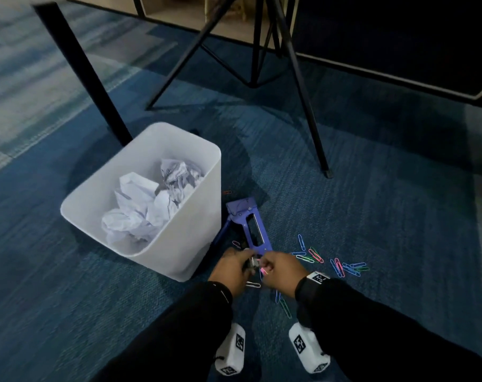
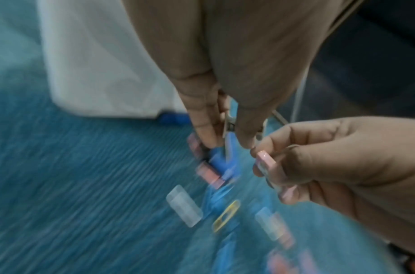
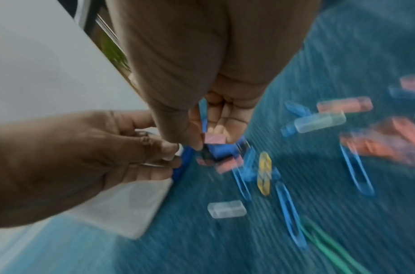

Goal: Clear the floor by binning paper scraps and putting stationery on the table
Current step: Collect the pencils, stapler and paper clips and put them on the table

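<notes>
My left hand [image 1: 238,264] and right hand [image 1: 273,264] meet low over the blue carpet, at the near end of a purple staple gun [image 1: 251,224] lying on the floor. The right hand [image 3: 211,140] pinches a pink paper clip [image 3: 214,138] between thumb and fingers. In my left hand [image 2: 225,142], curled fingers grip a small silvery item that is too blurred to name. Coloured paper clips [image 1: 311,255] lie scattered right of the hands, more of them [image 1: 347,267] farther right. A white bin [image 1: 184,244] at left holds crumpled paper [image 1: 151,205].
A white clip [image 1: 253,284] and blue and green clips [image 1: 282,301] lie just below my hands. A black table leg [image 1: 82,73] stands behind the bin. Black tripod legs [image 1: 303,86] spread across the carpet farther back, with low furniture behind them.
</notes>
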